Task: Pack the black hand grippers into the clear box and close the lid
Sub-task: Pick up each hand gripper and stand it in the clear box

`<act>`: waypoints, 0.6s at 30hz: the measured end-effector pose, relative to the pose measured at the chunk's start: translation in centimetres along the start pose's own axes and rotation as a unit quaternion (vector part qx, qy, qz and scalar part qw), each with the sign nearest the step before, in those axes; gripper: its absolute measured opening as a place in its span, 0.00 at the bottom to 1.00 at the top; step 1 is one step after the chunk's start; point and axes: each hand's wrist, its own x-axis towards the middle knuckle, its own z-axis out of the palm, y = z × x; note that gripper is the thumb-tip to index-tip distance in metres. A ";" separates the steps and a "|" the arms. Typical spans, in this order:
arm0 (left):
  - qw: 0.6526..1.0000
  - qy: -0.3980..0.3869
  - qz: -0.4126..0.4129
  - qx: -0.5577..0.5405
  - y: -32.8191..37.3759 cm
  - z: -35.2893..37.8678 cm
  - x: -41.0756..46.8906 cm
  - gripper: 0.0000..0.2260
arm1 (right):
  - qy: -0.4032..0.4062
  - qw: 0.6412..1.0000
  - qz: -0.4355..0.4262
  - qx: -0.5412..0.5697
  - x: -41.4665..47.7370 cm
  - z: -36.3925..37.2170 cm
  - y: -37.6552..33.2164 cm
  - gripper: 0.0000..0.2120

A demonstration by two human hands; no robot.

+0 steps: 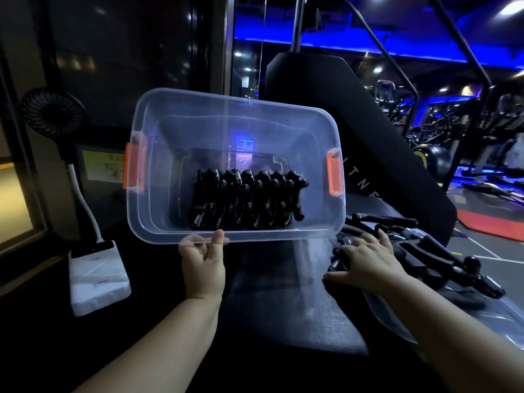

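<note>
The clear box (pixel 147 222) with orange latches is tipped up so that its open top faces me. Several black hand grippers (pixel 246 199) stand packed in a row against its lower wall. My left hand (pixel 202 258) grips the box's near rim, thumb over the edge. To the right, a loose pile of black hand grippers (pixel 442 259) lies on the clear lid (pixel 487 316). My right hand (pixel 368 258) rests on the pile's left end, fingers spread over a gripper with a steel spring.
A dark padded bench surface (pixel 283 316) lies under the box and lid. A white fan base (pixel 96 276) with a black fan head (pixel 52 113) stands at the left. Gym machines fill the blue-lit background at right.
</note>
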 end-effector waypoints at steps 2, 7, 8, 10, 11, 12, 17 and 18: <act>1.000 0.001 0.001 -0.004 0.0 0.0 0.0 0.12 | -0.012 1.000 -0.007 0.004 -0.2 0.0 -0.2 0.43; 1.000 -0.001 0.001 -0.010 0.0 0.0 0.0 0.12 | -0.022 0.999 -0.036 0.007 -0.9 0.0 -1.1 0.40; 1.000 -0.002 0.001 -0.011 0.0 0.0 0.0 0.12 | -0.022 0.999 -0.039 0.009 -1.1 0.0 -1.3 0.40; 1.000 -0.003 0.000 -0.011 0.0 0.0 -0.1 0.12 | -0.017 0.999 -0.046 0.014 -1.4 0.1 -1.7 0.42; 1.000 -0.003 0.000 -0.010 0.1 0.0 -0.1 0.12 | -0.014 0.999 -0.051 0.014 -1.6 0.2 -1.9 0.44; 1.000 -0.004 0.000 -0.010 0.1 0.0 -0.1 0.12 | -0.010 0.998 -0.056 0.011 -1.7 0.3 -2.1 0.45; 1.000 -0.005 -0.004 -0.011 0.0 -0.1 0.0 0.12 | 0.023 0.996 -0.075 0.031 -2.7 0.2 -2.6 0.42; 1.000 -0.005 -0.005 -0.010 0.0 -0.1 0.0 0.12 | 0.032 0.996 -0.080 0.035 -2.8 0.1 -2.7 0.42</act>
